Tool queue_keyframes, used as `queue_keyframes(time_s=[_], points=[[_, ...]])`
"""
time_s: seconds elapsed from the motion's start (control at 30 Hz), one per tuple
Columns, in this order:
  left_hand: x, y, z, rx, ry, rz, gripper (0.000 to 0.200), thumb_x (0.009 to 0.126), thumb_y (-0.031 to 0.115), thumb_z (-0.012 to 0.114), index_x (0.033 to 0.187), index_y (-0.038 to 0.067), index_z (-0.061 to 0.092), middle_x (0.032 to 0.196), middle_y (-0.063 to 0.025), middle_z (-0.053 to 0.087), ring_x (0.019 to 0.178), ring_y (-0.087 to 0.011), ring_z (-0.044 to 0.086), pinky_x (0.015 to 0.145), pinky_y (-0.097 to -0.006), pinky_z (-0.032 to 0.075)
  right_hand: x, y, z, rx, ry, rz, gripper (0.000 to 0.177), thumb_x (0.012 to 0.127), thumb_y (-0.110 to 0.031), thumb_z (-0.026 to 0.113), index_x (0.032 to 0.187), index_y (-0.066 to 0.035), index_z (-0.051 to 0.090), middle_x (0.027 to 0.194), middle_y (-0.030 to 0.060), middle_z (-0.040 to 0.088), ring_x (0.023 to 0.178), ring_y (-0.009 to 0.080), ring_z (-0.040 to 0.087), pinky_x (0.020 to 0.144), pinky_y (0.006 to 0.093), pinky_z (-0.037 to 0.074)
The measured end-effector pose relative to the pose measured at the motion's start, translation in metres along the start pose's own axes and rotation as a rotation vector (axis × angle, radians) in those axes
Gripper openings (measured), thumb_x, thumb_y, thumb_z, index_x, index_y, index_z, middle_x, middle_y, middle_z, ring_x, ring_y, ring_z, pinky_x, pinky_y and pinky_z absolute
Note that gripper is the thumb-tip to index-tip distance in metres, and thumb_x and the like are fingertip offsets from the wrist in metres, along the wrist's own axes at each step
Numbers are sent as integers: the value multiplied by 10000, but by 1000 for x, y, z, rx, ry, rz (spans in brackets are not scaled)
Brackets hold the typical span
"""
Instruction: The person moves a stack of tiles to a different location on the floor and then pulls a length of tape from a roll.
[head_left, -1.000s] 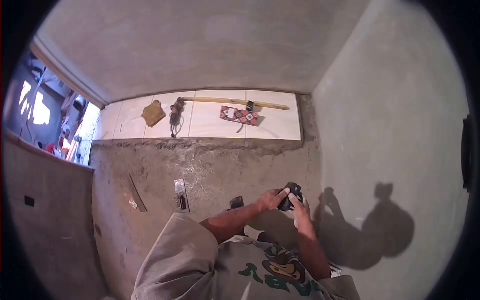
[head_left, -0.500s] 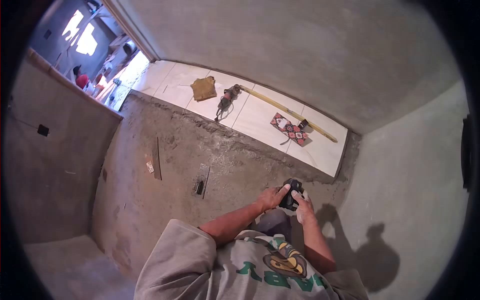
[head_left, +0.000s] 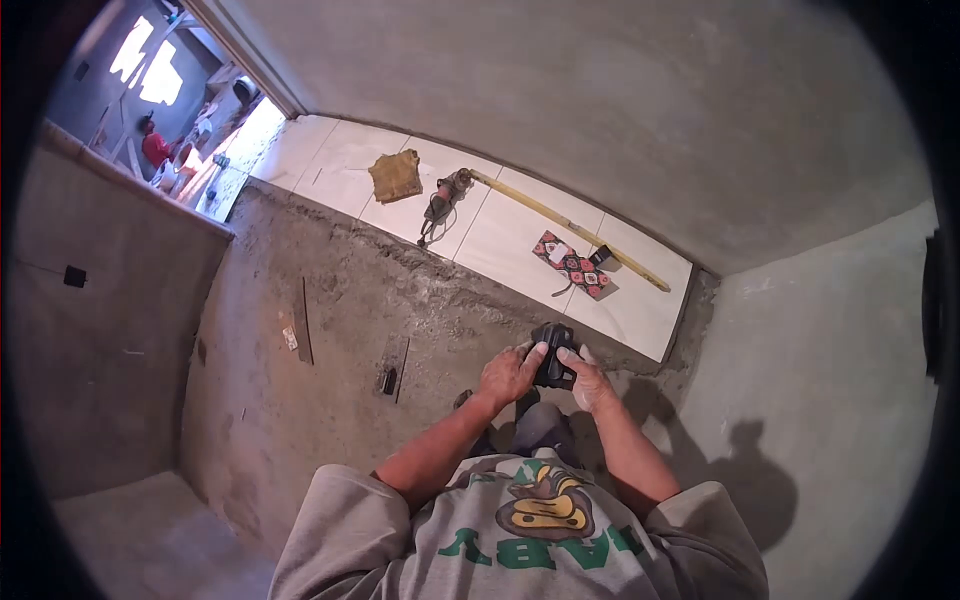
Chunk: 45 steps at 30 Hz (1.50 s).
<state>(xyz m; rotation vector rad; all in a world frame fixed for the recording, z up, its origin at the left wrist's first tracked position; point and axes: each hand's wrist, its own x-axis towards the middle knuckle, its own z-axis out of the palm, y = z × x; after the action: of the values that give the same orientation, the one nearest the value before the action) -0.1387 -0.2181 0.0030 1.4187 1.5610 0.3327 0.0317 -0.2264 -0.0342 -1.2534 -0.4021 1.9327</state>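
Note:
A black, compact device (head_left: pixel 553 356) with a rounded body is held in front of my body, above the rough floor; its exact kind cannot be made out. My left hand (head_left: pixel 511 373) is closed around its left side, thumb on top. On the opposite side, my right hand (head_left: pixel 586 379) grips it too, with its thumb resting across the upper face. Both hands' other fingers are partly hidden beneath it. Nearest on the floor to the left lies a flat trowel (head_left: pixel 391 375) with a dark handle.
White floor tiles (head_left: pixel 490 235) run along the wall, bearing a yellow level (head_left: pixel 560 219), an angle grinder (head_left: pixel 443 200), a yellowish sponge-like piece (head_left: pixel 396 177) and patterned cloth (head_left: pixel 572 264). A dark strip (head_left: pixel 306 325) lies on the mortar. Another person (head_left: pixel 155 146) is beyond the doorway.
Both hands and the black device have moved up and slightly left in view, farther out from my body. The surroundings shift slightly left as the camera turns.

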Motion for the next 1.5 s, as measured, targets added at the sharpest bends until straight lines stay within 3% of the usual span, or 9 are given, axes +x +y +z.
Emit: queue_keyframes(time_s=[0.03, 0.3, 0.6, 0.87, 0.93, 1.2, 1.33, 1.4, 1.5], points=[[3, -5, -5, 44, -93, -47, 617, 863, 534, 314, 1128, 23, 537, 1002, -246, 573, 989, -384, 524, 860, -447, 393, 4, 3, 3, -10, 3, -5, 587, 680, -298, 711, 1165, -96, 449, 1052, 36, 535, 954, 155, 522, 764, 337, 461], [6, -59, -32, -36, -116, -65, 617, 867, 532, 305, 1149, 28, 520, 1027, -247, 566, 1006, -389, 516, 868, -440, 390, 25, 40, 44, 48, 47, 42, 659, 683, -253, 725, 1208, -40, 389, 1072, 82, 517, 995, 192, 515, 867, 333, 417], [84, -74, -33, -58, -116, -145, 579, 880, 496, 309, 1123, 17, 523, 960, -242, 589, 963, -396, 538, 820, -438, 408, 115, 41, 25, 53, 33, 125, 635, 687, -297, 717, 1200, -69, 421, 1062, 74, 535, 936, 185, 549, 807, 311, 453], [250, -72, -4, -189, -49, -171, 560, 887, 483, 328, 1073, 0, 542, 923, -256, 586, 925, -402, 551, 803, -420, 416, 270, -24, -31, -8, 43, 209, 756, 659, -299, 726, 1240, 20, 362, 1103, 140, 505, 1004, 227, 513, 855, 323, 430], [306, -81, 3, -315, -84, -100, 520, 900, 441, 350, 1075, -13, 534, 917, -257, 585, 917, -380, 559, 804, -393, 417, 316, -41, -42, -47, 24, 106, 750, 666, -302, 716, 1240, 23, 361, 1112, 146, 501, 1001, 223, 513, 856, 322, 425], [507, -149, 49, -490, 22, -4, 548, 927, 421, 309, 1083, -64, 511, 970, -228, 573, 919, -309, 548, 825, -342, 408, 536, -34, -118, -515, 73, -104, 912, 597, -452, 718, 1257, 62, 355, 1146, 217, 498, 1070, 266, 490, 916, 312, 368], [588, -205, 63, -434, 12, -11, 613, 924, 479, 245, 1027, -48, 541, 911, -192, 590, 865, -252, 549, 790, -334, 413, 615, -30, -134, -661, 64, 0, 988, 563, -464, 733, 1257, 108, 322, 1154, 243, 488, 1064, 285, 502, 886, 322, 399], [621, -237, 81, -399, 13, -58, 651, 910, 519, 232, 1012, -41, 548, 895, -191, 596, 853, -253, 553, 772, -339, 416, 648, -13, -149, -682, 69, 15, 830, 596, -448, 719, 1204, 31, 420, 1080, 160, 530, 1023, 231, 505, 881, 297, 389], [647, -268, 107, -436, -9, -59, 692, 896, 548, 219, 1041, -46, 543, 948, -190, 589, 906, -252, 538, 818, -329, 397, 679, -7, -165, -759, 17, 36, 781, 599, -422, 712, 1197, -2, 435, 1110, 164, 525, 1050, 246, 499, 903, 318, 375]])
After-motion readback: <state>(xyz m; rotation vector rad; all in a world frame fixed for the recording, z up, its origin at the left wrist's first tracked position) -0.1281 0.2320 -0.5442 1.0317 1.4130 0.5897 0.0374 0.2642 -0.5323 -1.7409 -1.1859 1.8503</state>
